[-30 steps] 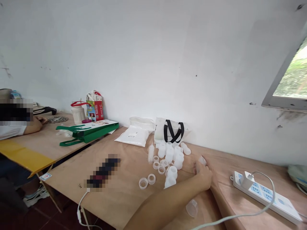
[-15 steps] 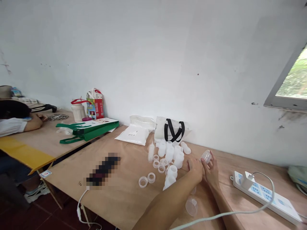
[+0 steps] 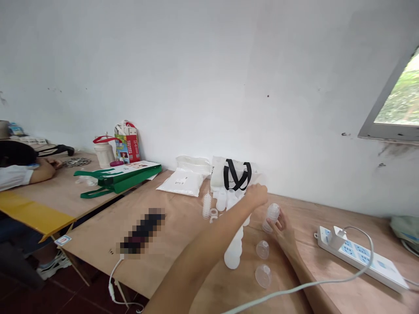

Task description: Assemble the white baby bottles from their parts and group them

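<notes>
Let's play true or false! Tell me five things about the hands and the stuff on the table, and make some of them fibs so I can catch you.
1. The right hand has its fingers on a ribbed clear plastic piece. True.

2. The left hand is hidden under the table. False: it is above the table, near the white bag with black handles.

3. Two clear plastic domes are on the table. True.

4. The power strip has nothing plugged in. False: a white charger is plugged into it.

5. The bag with green handles is lying on its side. True.
</notes>
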The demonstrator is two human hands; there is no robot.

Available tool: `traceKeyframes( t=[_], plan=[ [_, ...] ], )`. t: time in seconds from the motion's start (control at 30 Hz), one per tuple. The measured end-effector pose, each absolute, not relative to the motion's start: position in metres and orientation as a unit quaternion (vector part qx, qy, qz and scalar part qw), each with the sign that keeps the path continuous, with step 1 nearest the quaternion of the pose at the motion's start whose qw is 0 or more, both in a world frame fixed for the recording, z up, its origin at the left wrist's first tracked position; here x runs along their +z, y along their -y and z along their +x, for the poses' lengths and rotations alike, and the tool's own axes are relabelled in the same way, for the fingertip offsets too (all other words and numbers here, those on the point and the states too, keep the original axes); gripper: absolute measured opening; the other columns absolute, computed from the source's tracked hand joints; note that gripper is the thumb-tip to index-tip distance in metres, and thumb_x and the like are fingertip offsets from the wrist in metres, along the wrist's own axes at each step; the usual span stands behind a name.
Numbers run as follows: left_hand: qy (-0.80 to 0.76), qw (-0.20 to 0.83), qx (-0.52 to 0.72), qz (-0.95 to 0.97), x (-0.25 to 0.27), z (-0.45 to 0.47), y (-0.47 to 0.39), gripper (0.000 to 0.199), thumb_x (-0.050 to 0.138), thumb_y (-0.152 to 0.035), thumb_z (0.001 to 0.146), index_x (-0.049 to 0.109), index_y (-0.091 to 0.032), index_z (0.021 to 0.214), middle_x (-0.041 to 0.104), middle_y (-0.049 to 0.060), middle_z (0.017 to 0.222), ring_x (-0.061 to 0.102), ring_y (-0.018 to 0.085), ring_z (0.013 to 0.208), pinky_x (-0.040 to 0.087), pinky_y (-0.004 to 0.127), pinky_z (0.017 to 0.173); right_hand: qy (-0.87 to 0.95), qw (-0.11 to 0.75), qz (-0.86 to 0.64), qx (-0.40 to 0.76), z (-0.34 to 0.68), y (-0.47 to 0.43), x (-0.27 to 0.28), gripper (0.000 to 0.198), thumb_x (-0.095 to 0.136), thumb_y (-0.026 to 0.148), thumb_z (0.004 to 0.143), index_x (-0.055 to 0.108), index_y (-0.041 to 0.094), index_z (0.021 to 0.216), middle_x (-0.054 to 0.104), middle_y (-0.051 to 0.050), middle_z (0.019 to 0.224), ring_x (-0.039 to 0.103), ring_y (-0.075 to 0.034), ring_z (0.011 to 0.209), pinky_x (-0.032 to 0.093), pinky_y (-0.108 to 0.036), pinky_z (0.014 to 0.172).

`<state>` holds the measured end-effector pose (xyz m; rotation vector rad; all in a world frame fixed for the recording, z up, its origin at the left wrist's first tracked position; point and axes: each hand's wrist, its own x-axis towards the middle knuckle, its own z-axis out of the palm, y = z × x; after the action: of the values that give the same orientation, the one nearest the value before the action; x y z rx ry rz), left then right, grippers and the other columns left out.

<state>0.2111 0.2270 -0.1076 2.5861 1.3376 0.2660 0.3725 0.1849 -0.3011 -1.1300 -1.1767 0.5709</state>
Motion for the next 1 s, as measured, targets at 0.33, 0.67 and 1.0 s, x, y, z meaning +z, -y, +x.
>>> traceKeyframes(
  t=[0.33,0.67,1.0],
  plan=[
    [-0.462,0.084,0.233,0.852,-0.057,0.138,-0.216,0.031,0.047,-0.039,0.099,0.069,-0.024,0.113,0.072,0.004,0.115,0.067,0.023,0.107,0.049,0.037,0.093,0.505,0.660,-0.492,0.260,0.372,-0.185,-0.306,0.089,0.084,0.058,0.071,0.046,0.024,0.143,0.055,-0.014,0.143,0.057,-0.033,0.129,0.049,-0.052,0.110],
    [-0.437,0.115,0.440,0.776,-0.045,0.064,-0.177,0.027,0.046,-0.044,0.101,0.065,-0.032,0.115,0.072,-0.007,0.098,0.063,0.011,0.078,0.042,0.027,0.072,0.511,0.672,-0.499,0.196,0.405,-0.185,-0.279,0.067,0.044,0.072,0.098,0.043,0.028,0.149,0.051,-0.010,0.148,0.050,-0.026,0.137,0.049,-0.043,0.107],
    [-0.562,0.047,0.151,0.812,-0.053,0.021,-0.235,0.040,0.034,-0.042,0.104,0.069,-0.025,0.107,0.072,0.001,0.111,0.066,0.022,0.101,0.046,0.033,0.081,0.632,0.461,-0.565,0.262,0.433,-0.271,-0.251,0.059,0.072,0.071,0.073,0.076,0.021,0.104,0.073,-0.012,0.108,0.067,-0.031,0.096,0.054,-0.045,0.088]
  ],
)
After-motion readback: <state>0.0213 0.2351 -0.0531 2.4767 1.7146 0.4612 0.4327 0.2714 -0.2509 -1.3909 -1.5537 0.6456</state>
